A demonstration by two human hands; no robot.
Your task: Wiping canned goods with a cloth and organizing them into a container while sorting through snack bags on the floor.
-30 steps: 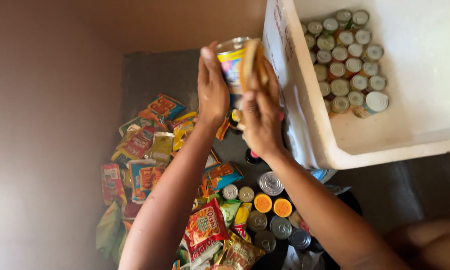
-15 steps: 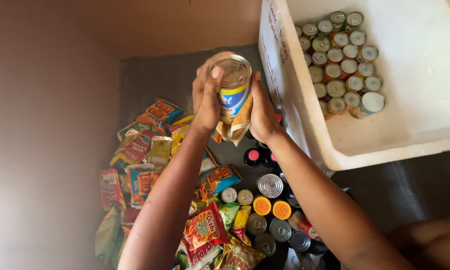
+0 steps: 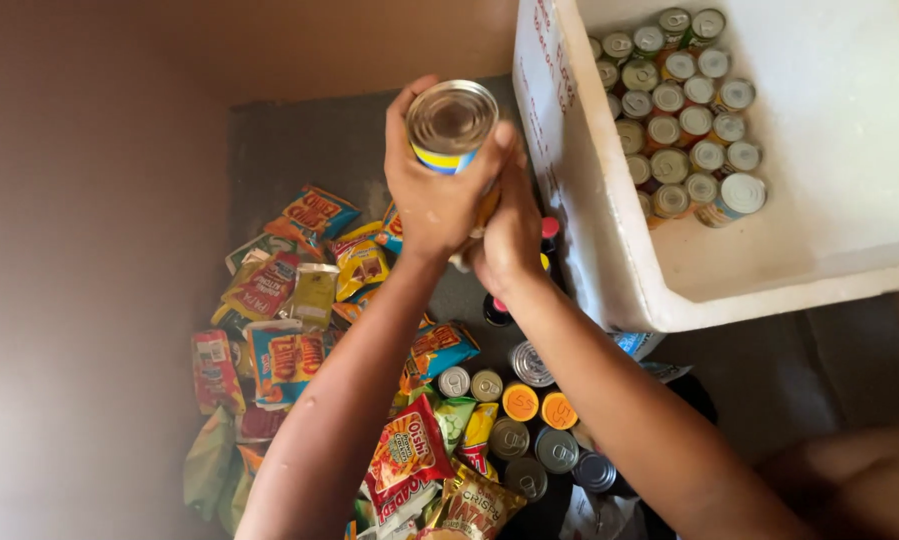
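Observation:
My left hand (image 3: 431, 195) grips a tin can (image 3: 452, 122) with a silver top and a yellow and blue label, held upright in front of me. My right hand (image 3: 510, 240) sits just below and to the right of the can, pressed against its side, with a bit of tan cloth (image 3: 486, 208) showing between the fingers. Both hands hover above the floor, just left of a white foam box (image 3: 609, 290). Inside that box, several cans (image 3: 675, 110) stand in rows against the left wall.
On the dark floor below lie several colourful snack packets (image 3: 287, 350), loose cans (image 3: 514, 440), two orange lids (image 3: 537, 405) and dark bottles with red caps (image 3: 549, 228). A brown wall runs along the left.
The can has turned upright, so its silver top now faces me. My left hand has wrapped around it while my right hand has slid down below it.

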